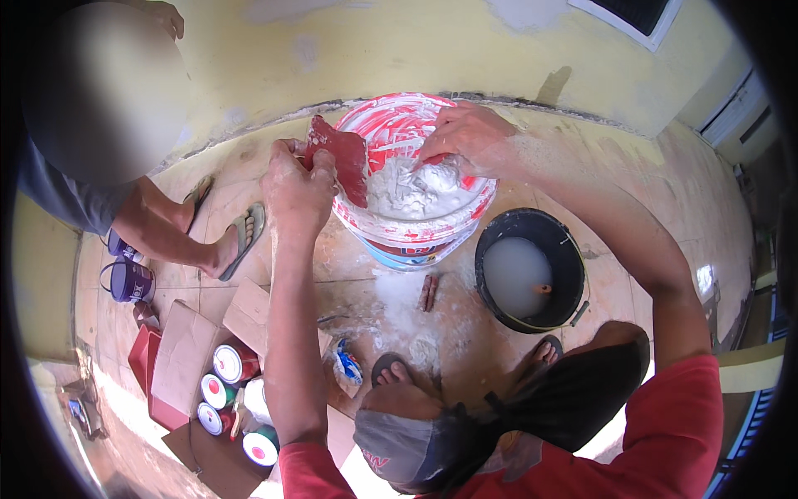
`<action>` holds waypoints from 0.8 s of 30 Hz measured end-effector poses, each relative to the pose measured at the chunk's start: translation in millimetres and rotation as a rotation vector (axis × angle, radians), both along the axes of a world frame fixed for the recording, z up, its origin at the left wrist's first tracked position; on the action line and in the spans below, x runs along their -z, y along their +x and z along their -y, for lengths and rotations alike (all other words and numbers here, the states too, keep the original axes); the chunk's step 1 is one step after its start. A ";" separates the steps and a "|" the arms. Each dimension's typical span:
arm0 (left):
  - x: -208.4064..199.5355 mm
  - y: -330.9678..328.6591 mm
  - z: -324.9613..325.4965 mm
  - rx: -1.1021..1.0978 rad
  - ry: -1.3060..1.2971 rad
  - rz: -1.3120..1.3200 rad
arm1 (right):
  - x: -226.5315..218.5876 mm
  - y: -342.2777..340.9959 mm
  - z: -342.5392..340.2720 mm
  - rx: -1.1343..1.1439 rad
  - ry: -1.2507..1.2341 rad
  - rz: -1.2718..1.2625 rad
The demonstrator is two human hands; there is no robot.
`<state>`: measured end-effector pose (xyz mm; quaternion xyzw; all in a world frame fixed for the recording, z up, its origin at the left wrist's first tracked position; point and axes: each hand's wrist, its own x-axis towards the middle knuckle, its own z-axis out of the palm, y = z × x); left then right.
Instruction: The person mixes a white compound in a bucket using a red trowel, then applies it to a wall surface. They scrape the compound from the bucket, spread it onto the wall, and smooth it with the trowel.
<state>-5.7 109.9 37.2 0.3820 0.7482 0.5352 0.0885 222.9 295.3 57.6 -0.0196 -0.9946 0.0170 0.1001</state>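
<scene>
A large bucket [416, 230] stands in front of me. Its red inside is smeared white and holds thick white putty [403, 200]. My left hand [299, 190] is closed round a flat red plastic spreader [345, 162], its edge at the bucket's left rim. Reaching over the right rim, my right hand [475, 141] grips a second red spreader [438, 158], mostly hidden by the fingers and putty. A lump of white putty [440, 177] sits against that spreader, just above the rest of the putty.
A black bucket [573, 249] of cloudy water stands near my right foot. White powder [401, 295] lies on the tiles. At left are an open cardboard box [187, 349] with several paint cans [235, 363], a purple pail [131, 281] and another person's sandalled foot [237, 241]. A yellow wall [374, 50] stands behind.
</scene>
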 end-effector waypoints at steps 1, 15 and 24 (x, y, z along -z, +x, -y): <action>-6.0 4.3 -1.1 0.025 0.017 0.069 | -1.9 -11.1 4.7 -0.010 0.013 -0.067; 4.4 -5.6 9.4 -0.042 0.002 -0.110 | -2.6 -41.0 13.2 -0.038 0.040 0.088; -10.1 2.5 14.5 -0.014 -0.012 0.016 | -31.4 -15.7 -41.1 0.679 -0.376 0.006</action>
